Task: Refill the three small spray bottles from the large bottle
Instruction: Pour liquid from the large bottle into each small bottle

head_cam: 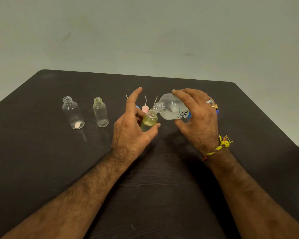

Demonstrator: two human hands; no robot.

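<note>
Fingers [179,94] of the right hand [198,118] wrap the tilted large bottle [173,107], mouth to mouth with the small bottle [149,120] pinched upright in the left hand [129,128]. Good practice: pour slowly, necks aligned. Two empty bottles [72,112] wait at left on the table [41,169].
</note>
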